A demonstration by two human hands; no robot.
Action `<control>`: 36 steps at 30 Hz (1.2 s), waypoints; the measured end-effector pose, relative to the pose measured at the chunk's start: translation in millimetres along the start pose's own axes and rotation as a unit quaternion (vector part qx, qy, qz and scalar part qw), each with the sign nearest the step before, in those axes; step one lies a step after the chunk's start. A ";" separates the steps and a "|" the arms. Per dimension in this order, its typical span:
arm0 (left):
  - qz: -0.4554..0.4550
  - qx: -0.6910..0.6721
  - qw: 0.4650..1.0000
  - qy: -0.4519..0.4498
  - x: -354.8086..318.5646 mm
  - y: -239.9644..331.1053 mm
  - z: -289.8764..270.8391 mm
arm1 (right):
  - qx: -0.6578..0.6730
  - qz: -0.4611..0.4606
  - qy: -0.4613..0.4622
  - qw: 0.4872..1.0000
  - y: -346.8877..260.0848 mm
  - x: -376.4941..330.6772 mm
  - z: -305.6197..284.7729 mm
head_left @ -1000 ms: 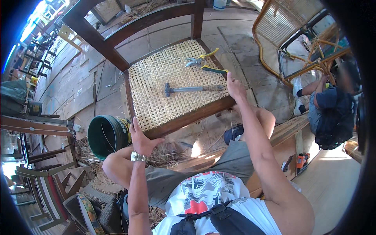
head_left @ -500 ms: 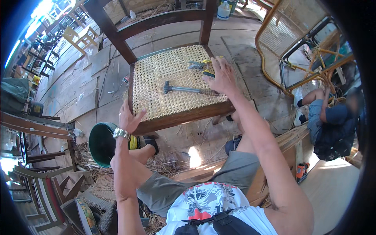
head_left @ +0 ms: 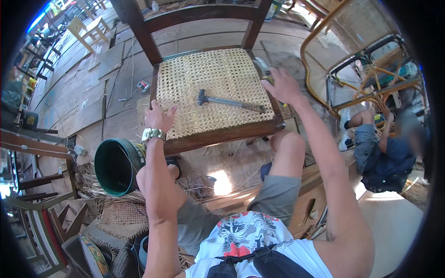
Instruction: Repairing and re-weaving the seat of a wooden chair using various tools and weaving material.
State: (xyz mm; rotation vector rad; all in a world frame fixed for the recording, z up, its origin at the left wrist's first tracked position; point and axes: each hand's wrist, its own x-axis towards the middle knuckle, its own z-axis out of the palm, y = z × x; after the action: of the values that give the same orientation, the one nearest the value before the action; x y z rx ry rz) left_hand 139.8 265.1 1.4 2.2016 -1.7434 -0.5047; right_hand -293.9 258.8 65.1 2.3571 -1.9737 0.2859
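A dark wooden chair [head_left: 222, 133] with a woven cane seat [head_left: 194, 78] stands in front of me. On the cane lies a hammer [head_left: 227, 101], its metal head to the left. My left hand [head_left: 159, 116], wearing a metal watch, rests at the seat's left front edge with its fingers apart and holds nothing. Over the right edge of the seat, my right hand [head_left: 286, 86] is closed around yellow-handled pliers [head_left: 265, 73]. Their grey jaws point away from me, and my fingers cover much of the handles. Whether a second tool is in that hand cannot be made out.
A dark green bucket [head_left: 113, 167] stands by my left leg among cane strips. To the right is a rattan chair frame [head_left: 324, 69], with a seated person [head_left: 384, 148] near it. A small pale stool [head_left: 88, 32] stands far left on the plank floor.
My right hand has moved right, taking the pliers off the middle of the cane to the seat's right edge. The hammer still lies on the seat. My left hand stays at the left edge.
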 end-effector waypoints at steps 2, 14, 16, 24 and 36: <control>-0.028 0.035 0.999 -0.018 -4.5 10.0 -2.9 | 0.072 0.142 0.036 0.987 22.6 -51.6 -13.5; -0.023 0.094 0.991 0.091 -23.3 7.1 8.8 | 0.021 0.426 -0.205 0.881 -20.2 -496.2 60.5; 0.015 0.084 0.993 0.085 -25.4 26.2 41.2 | -0.052 0.350 -0.146 0.924 -27.3 -549.8 74.8; 0.035 0.137 0.988 0.056 -50.5 16.9 10.8 | 0.043 0.395 -0.057 0.916 12.3 -436.4 16.9; 0.093 0.089 0.990 0.054 -45.0 -13.7 4.3 | 0.216 -0.061 0.159 0.961 -93.7 -64.2 30.3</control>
State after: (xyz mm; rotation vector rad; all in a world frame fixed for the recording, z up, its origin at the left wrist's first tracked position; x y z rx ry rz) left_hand 140.5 312.0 -4.1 2.1053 -1.9770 -0.1883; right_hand -209.4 333.3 31.3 2.4492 -1.7419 1.1125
